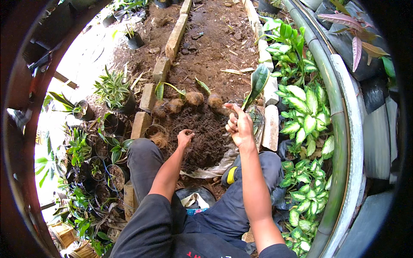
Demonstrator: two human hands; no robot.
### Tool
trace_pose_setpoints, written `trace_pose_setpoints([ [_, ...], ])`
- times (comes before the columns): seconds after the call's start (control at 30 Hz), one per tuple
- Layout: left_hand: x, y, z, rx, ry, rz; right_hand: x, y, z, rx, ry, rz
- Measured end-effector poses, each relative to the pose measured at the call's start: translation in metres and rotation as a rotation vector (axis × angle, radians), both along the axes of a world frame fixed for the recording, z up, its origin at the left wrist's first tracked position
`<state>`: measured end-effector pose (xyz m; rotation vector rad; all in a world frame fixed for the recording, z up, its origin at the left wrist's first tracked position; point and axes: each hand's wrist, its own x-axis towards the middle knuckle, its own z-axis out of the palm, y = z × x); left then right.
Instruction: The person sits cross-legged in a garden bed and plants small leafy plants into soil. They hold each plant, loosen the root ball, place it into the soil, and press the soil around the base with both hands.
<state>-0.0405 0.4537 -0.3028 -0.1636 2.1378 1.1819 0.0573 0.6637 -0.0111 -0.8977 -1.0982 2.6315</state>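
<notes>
My right hand (240, 127) grips a variegated snake plant leaf cutting (257, 84) near its base, and the leaf points up and away. Low over a heap of dark, crumbly soil (206, 135), my left hand (185, 138) has its fingers curled; whether anything is pinched in them is hidden. The soil lies on a pale plastic sheet (213, 172) between my legs. Along its far edge sits a row of several fibre-wrapped root balls (195, 98), with snake plant leaves sticking out of them. Loose brown coconut fibre (159, 140) lies left of my left hand.
Concrete blocks (160, 69) edge the dirt path (219, 48) on both sides. Clear plastic (259, 121) with leaves in it lies beside my right hand. Potted plants (116, 93) crowd the left; variegated dieffenbachia (306, 113) and a bamboo pole (337, 129) line the right.
</notes>
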Motion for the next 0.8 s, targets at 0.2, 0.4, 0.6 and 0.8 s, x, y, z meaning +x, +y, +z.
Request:
trace_pose_setpoints([
  [0.2,-0.008,0.005,0.055,0.316,0.209,0.009,-0.005,-0.016,-0.006,0.074,-0.092,-0.038],
  [0.4,-0.011,0.013,0.165,0.581,0.279,-0.112,-0.005,-0.03,-0.034,0.121,-0.19,0.109],
  [0.6,0.002,-0.007,0.244,0.653,0.27,-0.088,-0.004,-0.06,-0.05,0.036,-0.333,0.246],
  [0.8,0.023,-0.029,0.237,0.729,0.183,-0.072,0.008,-0.083,-0.051,-0.031,-0.227,0.44],
])
